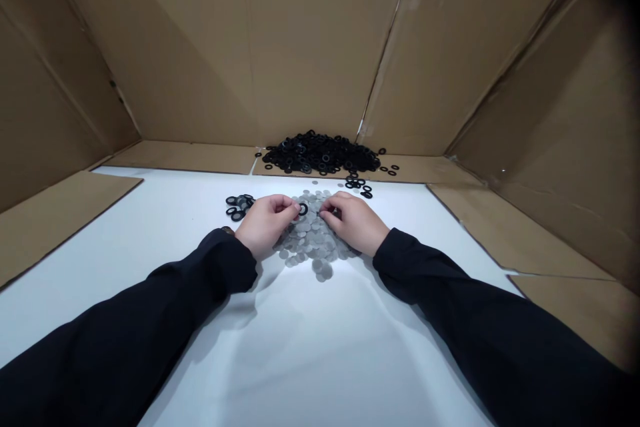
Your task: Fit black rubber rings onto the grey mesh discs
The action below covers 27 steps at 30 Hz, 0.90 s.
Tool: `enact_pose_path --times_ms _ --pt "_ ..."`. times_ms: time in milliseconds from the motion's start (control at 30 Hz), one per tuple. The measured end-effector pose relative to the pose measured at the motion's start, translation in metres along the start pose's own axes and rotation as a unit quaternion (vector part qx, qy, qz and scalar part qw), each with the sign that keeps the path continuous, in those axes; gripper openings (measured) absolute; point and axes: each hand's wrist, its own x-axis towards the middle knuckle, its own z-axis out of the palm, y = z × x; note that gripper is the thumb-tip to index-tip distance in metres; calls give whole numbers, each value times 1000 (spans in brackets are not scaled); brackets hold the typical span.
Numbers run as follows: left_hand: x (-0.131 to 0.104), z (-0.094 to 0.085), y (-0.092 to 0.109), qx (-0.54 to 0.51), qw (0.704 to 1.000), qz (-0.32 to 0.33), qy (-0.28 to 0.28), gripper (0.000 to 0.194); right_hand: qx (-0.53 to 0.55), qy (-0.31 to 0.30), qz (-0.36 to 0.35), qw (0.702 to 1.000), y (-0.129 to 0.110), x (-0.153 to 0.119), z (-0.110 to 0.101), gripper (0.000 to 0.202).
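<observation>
The black rings (323, 153) are looking like matt rubber, and the grey discs (313, 243) like dull fine metal mesh. Matt brown cardboard walls (310, 40) are surrounding a smooth white tabletop (300, 347).

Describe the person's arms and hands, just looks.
Both arms wear long black sleeves, loose and creased, ending at the wrists. The left hand and right hand are bare: no gloves, no rings visible. Something dark shows at the left cuff; too small to tell what.
</observation>
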Motion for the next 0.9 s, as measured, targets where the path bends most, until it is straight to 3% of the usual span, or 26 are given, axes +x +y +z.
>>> enact_pose_path --times_ms 133,267,500,633,800,900 --pt "0 0 0 -8 1000 2 2 24 16 35 15 999 -4 -1 -3 10" --pt "1 -1 -2 3 1000 5 -1 24 102 59 63 991 -17 -3 -5 10" --pt "2 -1 -1 12 1000 16 12 24 52 28 29 998 -15 -3 -4 9" --pt "1 -1 1 7 1000 8 12 23 107 22 61 992 -11 -2 -6 13" --pt "0 0 3 8 1000 10 12 23 322 16 127 938 -26 -2 -4 15" --pt "0 0 3 21 1000 12 -3 25 385 8 140 912 -35 -4 -1 16"
